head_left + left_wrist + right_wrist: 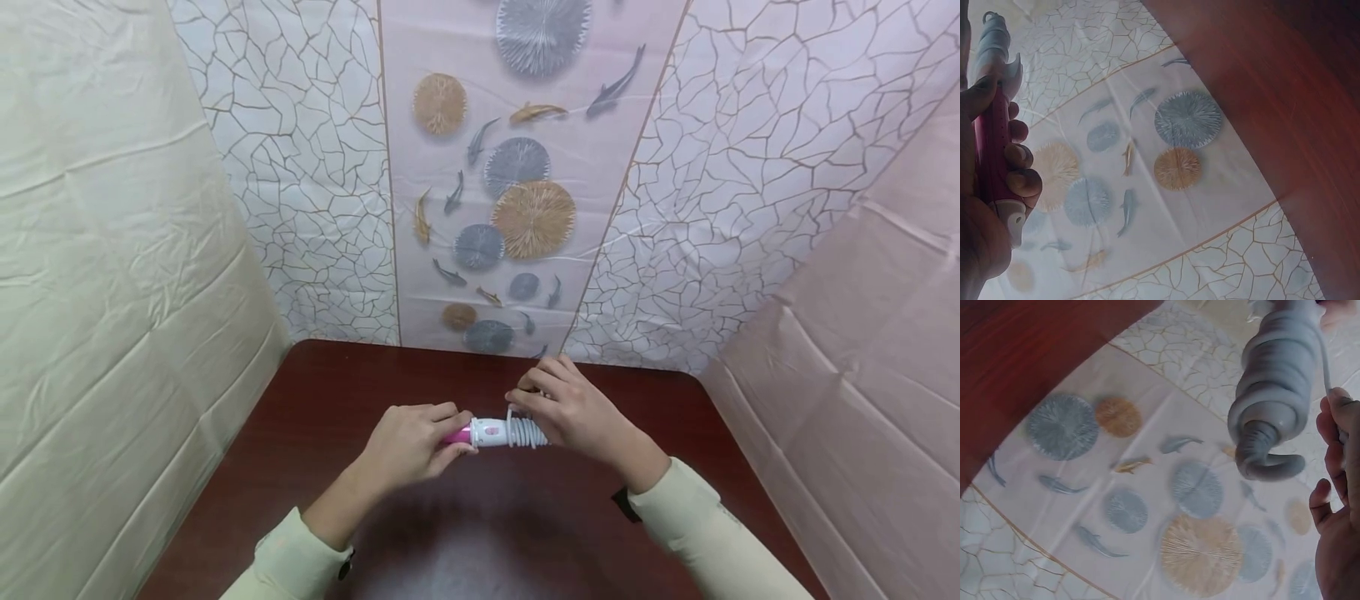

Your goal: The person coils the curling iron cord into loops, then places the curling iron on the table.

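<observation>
A slim pink-and-white corded appliance [491, 432], like a hair iron, lies lengthwise between my hands above the table. My left hand [405, 442] grips its pink section, fingers wrapped round it in the left wrist view. A small pink switch shows on the white part. Pale grey cord [1275, 381] is wound in several turns around the white end and leaves its tip in a bent loop. With thumb and fingertips my right hand [577, 412] pinches a straight stretch of this cord, beside the coils. The cord's plug is hidden.
The dark red-brown table [322, 392] has rounded far corners. Behind it hangs a patterned cloth [480, 167] with fish and round motifs. Plain pale cloth walls [112, 250] stand along the left and right sides.
</observation>
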Tool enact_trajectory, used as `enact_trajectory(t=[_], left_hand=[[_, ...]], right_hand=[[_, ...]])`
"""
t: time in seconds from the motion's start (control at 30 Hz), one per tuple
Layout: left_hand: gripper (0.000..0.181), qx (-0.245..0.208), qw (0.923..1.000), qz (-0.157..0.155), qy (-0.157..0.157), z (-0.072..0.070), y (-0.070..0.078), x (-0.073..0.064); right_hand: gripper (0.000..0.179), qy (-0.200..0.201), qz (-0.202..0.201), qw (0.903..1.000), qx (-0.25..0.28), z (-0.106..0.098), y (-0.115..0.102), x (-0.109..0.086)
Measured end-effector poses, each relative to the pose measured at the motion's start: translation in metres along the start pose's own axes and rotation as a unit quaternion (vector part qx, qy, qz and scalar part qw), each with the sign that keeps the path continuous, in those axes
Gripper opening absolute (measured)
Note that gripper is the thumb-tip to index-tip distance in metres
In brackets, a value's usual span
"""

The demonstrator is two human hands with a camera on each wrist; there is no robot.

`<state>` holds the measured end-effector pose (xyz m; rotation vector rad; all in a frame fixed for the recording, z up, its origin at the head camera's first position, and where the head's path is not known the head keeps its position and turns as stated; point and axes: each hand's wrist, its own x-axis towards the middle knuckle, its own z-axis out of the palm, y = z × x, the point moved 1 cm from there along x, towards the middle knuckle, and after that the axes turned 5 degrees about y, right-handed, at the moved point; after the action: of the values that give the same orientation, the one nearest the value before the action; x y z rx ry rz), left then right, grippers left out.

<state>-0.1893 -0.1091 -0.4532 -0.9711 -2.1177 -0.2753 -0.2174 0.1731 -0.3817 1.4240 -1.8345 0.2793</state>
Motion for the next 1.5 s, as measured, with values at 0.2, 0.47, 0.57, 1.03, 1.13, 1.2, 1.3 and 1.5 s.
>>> enact_trajectory(t=[0.2, 0.47, 0.57, 1.03, 1.13, 1.2, 1.3, 1.5], left_hand=[[0.039, 0.004, 1.0, 0.008, 0.0, 0.002, 0.005, -0.004], [0.04, 0.021, 0.9992, 0.026, 0.021, 0.0, 0.008, -0.005], [0.041, 0.033, 0.9988, 0.029, 0.023, 0.0, 0.007, -0.005], [0.044, 0.068, 0.9951, 0.044, 0.057, -0.001, 0.0, -0.005], [0.045, 0.064, 0.9946, 0.049, 0.066, 0.0, 0.001, -0.008], [0.046, 0.061, 0.9942, 0.053, 0.07, 0.0, 0.002, -0.01], [0.047, 0.055, 0.9932, 0.064, 0.08, -0.001, 0.005, -0.012], [0.048, 0.051, 0.9897, 0.084, 0.104, -0.005, 0.008, -0.012]], right_hand=[[0.02, -0.04, 0.039, 0.9984, 0.009, 0.009, 0.005, -0.008], [0.019, -0.042, 0.082, 0.994, 0.059, 0.019, 0.01, -0.016], [0.017, -0.052, 0.108, 0.9891, 0.086, 0.022, 0.011, -0.018], [0.014, -0.059, 0.143, 0.9744, 0.163, 0.025, 0.014, -0.019], [0.014, -0.066, 0.156, 0.9692, 0.179, 0.026, 0.012, -0.021], [0.014, -0.074, 0.172, 0.9623, 0.198, 0.026, 0.011, -0.022], [0.015, -0.097, 0.201, 0.9459, 0.235, 0.026, 0.01, -0.022], [0.012, -0.167, 0.285, 0.8902, 0.314, 0.02, 0.011, -0.018]])
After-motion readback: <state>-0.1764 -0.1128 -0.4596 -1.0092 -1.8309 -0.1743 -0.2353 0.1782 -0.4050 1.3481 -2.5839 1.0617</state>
